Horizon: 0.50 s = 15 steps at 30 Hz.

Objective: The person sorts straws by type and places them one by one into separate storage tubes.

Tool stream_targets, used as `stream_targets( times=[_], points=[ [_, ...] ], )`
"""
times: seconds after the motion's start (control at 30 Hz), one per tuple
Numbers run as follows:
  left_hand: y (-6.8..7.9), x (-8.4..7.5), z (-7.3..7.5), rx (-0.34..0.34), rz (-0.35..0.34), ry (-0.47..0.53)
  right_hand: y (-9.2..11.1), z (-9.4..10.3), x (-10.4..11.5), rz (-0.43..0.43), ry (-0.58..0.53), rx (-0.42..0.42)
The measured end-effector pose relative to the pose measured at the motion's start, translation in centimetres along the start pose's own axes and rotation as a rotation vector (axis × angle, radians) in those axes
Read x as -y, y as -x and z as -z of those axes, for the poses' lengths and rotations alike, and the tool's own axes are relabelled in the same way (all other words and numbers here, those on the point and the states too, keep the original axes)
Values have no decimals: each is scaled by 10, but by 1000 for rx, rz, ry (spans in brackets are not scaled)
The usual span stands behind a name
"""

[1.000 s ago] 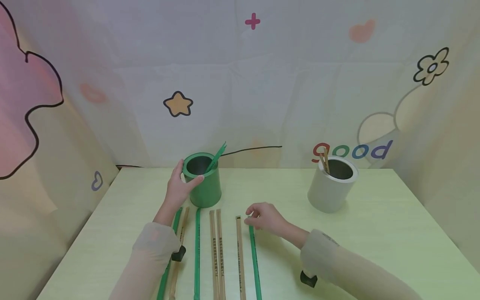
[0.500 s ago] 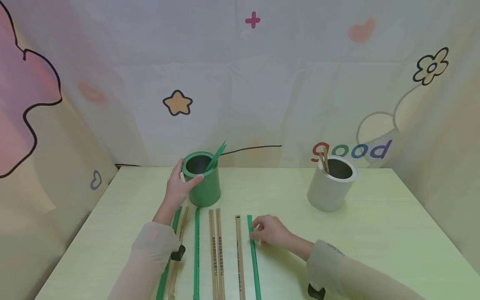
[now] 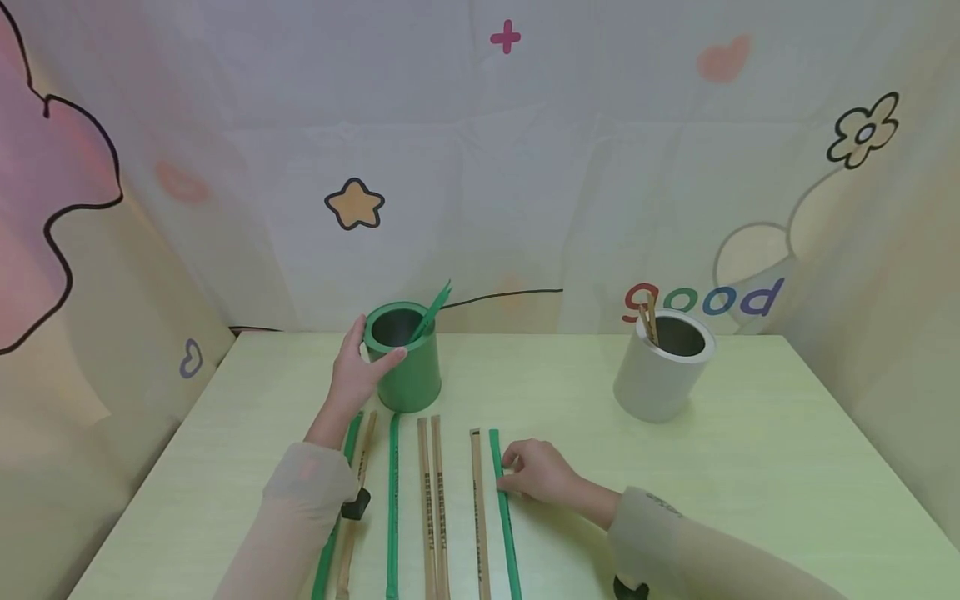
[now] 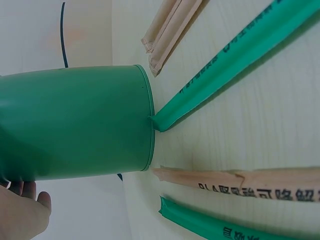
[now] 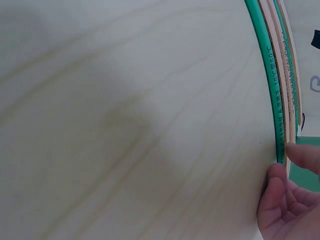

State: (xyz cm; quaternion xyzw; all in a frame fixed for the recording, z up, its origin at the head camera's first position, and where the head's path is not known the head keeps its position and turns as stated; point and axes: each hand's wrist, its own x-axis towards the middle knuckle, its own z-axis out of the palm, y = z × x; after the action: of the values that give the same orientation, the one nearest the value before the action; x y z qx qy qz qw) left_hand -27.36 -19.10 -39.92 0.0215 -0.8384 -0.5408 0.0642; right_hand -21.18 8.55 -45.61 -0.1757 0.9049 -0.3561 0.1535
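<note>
My left hand [image 3: 354, 373] holds the green cylindrical holder [image 3: 411, 379] near its top, thumb at the front of the rim and fingers round the left side. Green wrapped straws [image 3: 432, 313] lean inside that holder. Over to the right, my right hand [image 3: 543, 473] pinches the rightmost green wrapped straw [image 3: 506, 525] near its upper end, thumb and fingertips on either side of it. In the right wrist view this green straw [image 5: 272, 85] passes between them, still lying along the table. A brown wrapped straw [image 3: 480, 517] lies just left of it.
A white cylindrical holder [image 3: 654, 387] with brown wrapped straws [image 3: 649, 323] stands at the back right. More brown straws [image 3: 427, 508] and green straws [image 3: 393, 500] lie in a row on the table [image 3: 787, 467]. A printed cloth [image 3: 480, 167] hangs behind.
My right hand has come down from the green straw's top end and now pinches it lower. The straw's upper end has shifted slightly left. My left hand keeps its hold on the green holder.
</note>
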Motion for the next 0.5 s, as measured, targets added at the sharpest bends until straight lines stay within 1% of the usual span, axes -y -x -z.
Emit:
stream_targets(
  times=[0.13,0.5],
  points=[
    [0,0,0,1,2,4,-1,-1,3,5,24,-15],
    [0,-1,1,-7,3,-4,-4,-4,10,-4,48,-28]
  ],
)
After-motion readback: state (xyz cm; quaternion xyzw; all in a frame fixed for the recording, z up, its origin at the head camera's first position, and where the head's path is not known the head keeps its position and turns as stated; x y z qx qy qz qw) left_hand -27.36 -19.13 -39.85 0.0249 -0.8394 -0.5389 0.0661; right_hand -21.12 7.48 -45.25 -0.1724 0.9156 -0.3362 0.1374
